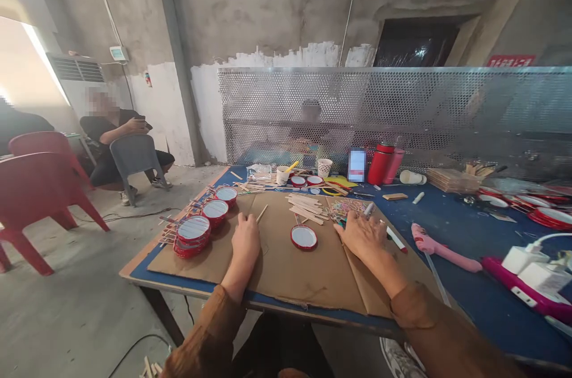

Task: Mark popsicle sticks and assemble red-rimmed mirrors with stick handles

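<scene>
My left hand [245, 239] is closed around a thin wooden stick [262, 213] that points up and away over the cardboard sheet [286, 282]. To the right, my right hand [365, 236] lies palm down with its fingers stretched out at the edge of a pile of small coloured bands [346, 207]. A marker [397, 239] lies beside that hand, partly covered by it. Between my hands sits a small round drum with a red rim [304, 236] and a white face. Flat wooden sticks [307, 207] are heaped behind it.
Stacked red-rimmed drums [193, 229] line the left side. Paper cups [282, 174], a phone [356, 164] and a red bottle [381, 164] stand at the back by a perforated metal screen [277, 110]. A pink power strip [513, 285] lies at right. A person sits beyond the table.
</scene>
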`<state>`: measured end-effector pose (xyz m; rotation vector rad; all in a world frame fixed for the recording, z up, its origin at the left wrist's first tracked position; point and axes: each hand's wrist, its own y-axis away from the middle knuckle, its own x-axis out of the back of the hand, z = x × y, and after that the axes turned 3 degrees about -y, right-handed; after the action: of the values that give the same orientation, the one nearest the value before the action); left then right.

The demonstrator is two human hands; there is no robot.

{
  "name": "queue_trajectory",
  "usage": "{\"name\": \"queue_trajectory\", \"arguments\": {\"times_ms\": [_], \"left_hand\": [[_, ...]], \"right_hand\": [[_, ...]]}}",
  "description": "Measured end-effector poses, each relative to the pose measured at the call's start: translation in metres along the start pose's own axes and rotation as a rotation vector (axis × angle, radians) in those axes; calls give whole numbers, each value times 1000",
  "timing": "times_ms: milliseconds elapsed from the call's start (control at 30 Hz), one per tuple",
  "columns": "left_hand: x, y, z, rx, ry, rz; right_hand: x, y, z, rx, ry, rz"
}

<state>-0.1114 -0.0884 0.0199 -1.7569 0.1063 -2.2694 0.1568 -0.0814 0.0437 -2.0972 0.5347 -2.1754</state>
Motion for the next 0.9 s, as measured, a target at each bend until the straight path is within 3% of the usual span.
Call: {"name": "queue_trajectory", "arguments": {"times_ms": [100, 167, 333, 500, 600, 767, 900], "left_hand": [[-10, 5, -4, -28, 72, 130], [-17, 8, -7, -78, 131, 229], [-21, 10, -8, -132, 261, 358], [-20, 9, -7, -451, 460, 175], [-23, 9, -7, -436, 397, 112], [-24, 9, -9, -359, 281, 142], [-23, 9, -8, -403, 249, 121]], "right_hand": [[0, -4, -7, 253, -37, 121], [-1, -7, -18, 434, -101, 120], [-17, -23, -48, 578, -154, 57], [-33, -38, -54, 603, -181, 8], [-38, -40, -53, 603, -200, -2], [-43, -39, -51, 569, -226, -9], [-41, -37, -52, 563, -269, -22]]}}
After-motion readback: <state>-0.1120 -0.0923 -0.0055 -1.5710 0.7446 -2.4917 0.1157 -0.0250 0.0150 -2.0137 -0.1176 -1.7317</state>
